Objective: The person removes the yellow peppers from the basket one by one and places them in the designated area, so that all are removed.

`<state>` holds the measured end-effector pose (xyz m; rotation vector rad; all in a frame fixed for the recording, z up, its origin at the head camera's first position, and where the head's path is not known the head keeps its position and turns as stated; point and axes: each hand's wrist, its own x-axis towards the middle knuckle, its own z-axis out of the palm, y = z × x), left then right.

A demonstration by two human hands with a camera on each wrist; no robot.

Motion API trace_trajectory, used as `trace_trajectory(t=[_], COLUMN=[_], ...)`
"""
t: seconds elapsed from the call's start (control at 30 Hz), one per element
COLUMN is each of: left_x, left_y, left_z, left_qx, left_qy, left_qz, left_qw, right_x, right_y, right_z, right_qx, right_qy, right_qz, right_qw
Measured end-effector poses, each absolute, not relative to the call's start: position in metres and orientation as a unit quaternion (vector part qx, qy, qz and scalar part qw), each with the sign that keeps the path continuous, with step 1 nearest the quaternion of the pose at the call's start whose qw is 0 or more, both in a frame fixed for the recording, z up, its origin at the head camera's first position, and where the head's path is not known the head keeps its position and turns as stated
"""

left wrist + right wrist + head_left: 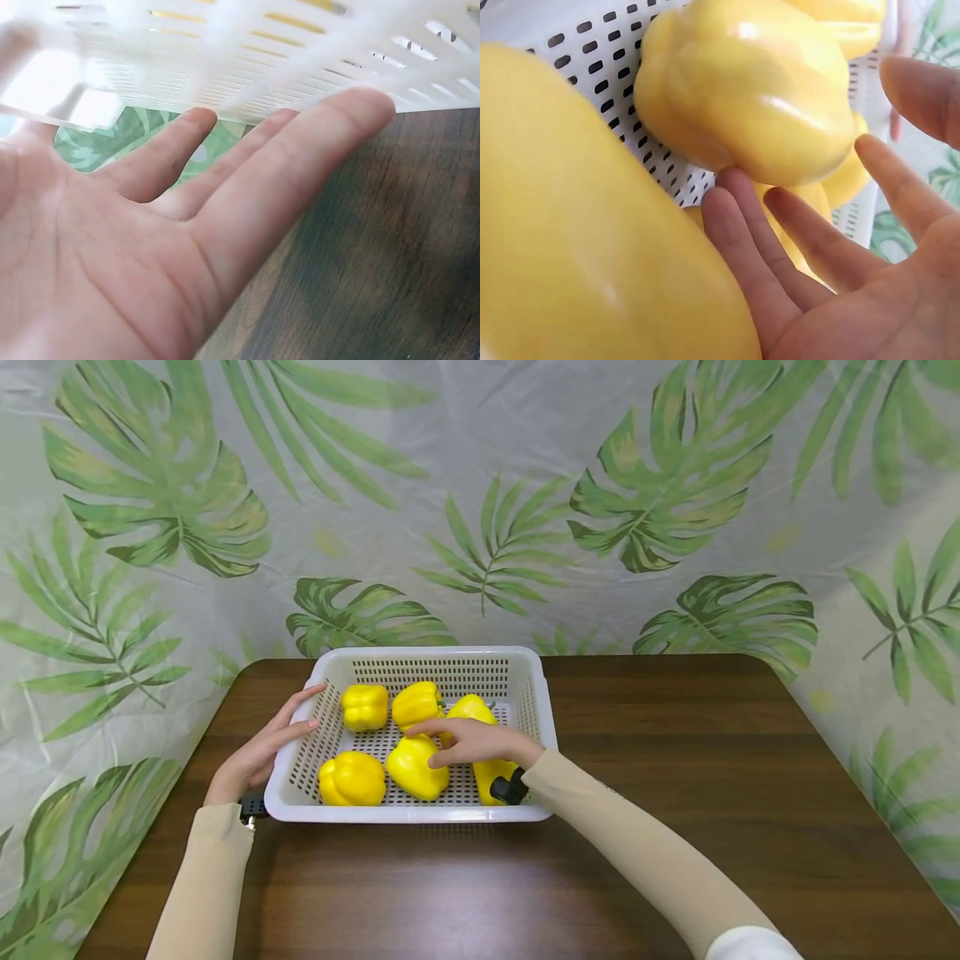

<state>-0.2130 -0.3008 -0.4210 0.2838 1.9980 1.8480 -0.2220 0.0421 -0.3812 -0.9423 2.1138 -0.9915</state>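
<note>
Several yellow bell peppers lie in a white perforated plastic basket [408,814]. Over its middle reaches my right hand [480,742], fingers spread and thumb apart. Below them is the front middle bell pepper [417,768]; in the right wrist view the fingertips are right at the side of a bell pepper [742,97], without curling round it. A larger-looking bell pepper [592,225] fills the left of that view. My left hand [262,752] is at the basket's left side, fingertips at the rim. In the left wrist view its straight fingers [262,180] lie along the basket's slotted outer wall [225,75].
The basket stands on a dark brown wooden table [675,760], towards its back left. Behind and beside the table hangs a pale cloth [510,427] with green leaf prints. Further bell peppers [365,707] sit along the back row and in the front left corner.
</note>
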Motion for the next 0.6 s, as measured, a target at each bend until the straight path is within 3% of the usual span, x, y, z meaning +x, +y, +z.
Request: trace_trajectory(t=[0.6], left_x=[-0.212], left_y=[-0.301], left_z=[-0.421], left_qx=[0.095], left_qy=[0.718], left_qz=[0.660], left_qw=[0.200], right_x=[-0.222], right_y=[0.027], right_z=[-0.391], right_qx=[-0.345], right_qy=[0.814], right_qz=[-0.346], right_qw=[0.314])
